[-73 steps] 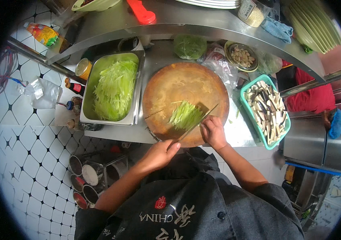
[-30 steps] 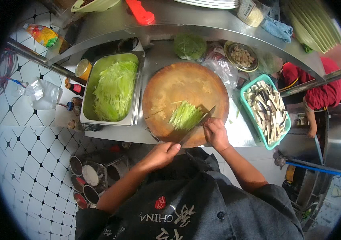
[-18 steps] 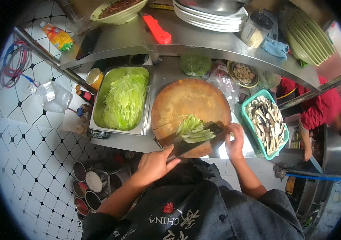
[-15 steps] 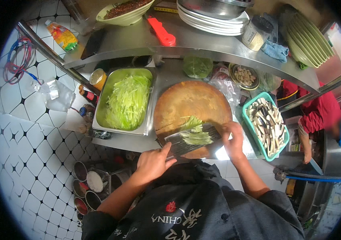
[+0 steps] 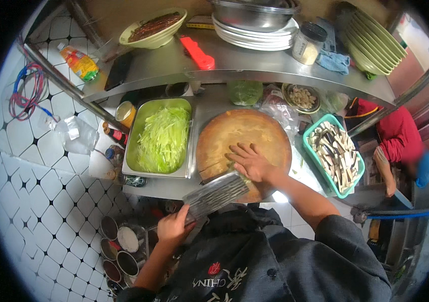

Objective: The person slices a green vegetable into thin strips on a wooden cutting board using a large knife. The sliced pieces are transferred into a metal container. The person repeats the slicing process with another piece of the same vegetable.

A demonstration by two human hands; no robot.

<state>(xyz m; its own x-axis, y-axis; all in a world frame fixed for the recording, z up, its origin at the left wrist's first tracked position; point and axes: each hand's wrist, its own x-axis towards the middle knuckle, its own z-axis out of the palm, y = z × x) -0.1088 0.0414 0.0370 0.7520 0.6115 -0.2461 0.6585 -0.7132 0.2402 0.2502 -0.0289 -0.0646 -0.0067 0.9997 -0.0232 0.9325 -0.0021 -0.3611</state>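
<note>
My left hand [image 5: 173,227] is closed on the handle of a wide cleaver [image 5: 217,195], whose dark-streaked blade slants over the front edge of a round wooden chopping board [image 5: 227,132]. On the board, my right hand [image 5: 252,162] lies with its fingers spread, its heel close to the blade's upper edge. A little pale green vegetable shows beneath that hand; the rest is hidden. Left of the board stands a deep steel tray [image 5: 192,143] heaped with shredded light green vegetable [image 5: 163,138].
Right of the board is a turquoise basket [image 5: 309,147] of cut dark-skinned white strips [image 5: 333,156]. A steel shelf [image 5: 254,63] overhangs the back, holding plates [image 5: 254,39], a bowl [image 5: 154,30] and a red-handled tool [image 5: 198,53]. A person in red [image 5: 398,133] works at the right.
The cleaver has swung left and toward me, and the green slices on its blade are gone from it. My right hand has left the blade's right end and spread on the board.
</note>
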